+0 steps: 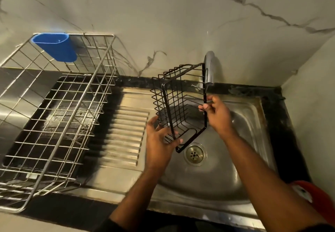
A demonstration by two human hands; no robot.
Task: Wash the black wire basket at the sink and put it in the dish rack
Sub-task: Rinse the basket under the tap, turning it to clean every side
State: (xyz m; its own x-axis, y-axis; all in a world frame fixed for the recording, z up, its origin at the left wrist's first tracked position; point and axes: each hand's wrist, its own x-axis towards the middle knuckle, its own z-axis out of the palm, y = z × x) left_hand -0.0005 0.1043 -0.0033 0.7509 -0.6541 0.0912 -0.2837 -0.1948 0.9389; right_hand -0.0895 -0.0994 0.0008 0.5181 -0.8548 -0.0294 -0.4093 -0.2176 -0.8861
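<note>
The black wire basket (178, 104) hangs tipped on its side over the steel sink (250, 123), just under the chrome tap (209, 68). My left hand (159, 141) grips its lower left corner, thumb over the rim wire. My right hand (217, 115) pinches the rim wire on the right side. No water stream shows at the tap. The silver wire dish rack (59, 115) stands to the left on a dark tray, with nothing on its wires.
A blue plastic cup holder (56, 47) hangs on the rack's back edge. The ribbed steel drainboard (123, 133) lies between rack and sink. The drain (194, 154) sits below the basket. A marble wall rises behind and at right. Something red (315, 201) shows at lower right.
</note>
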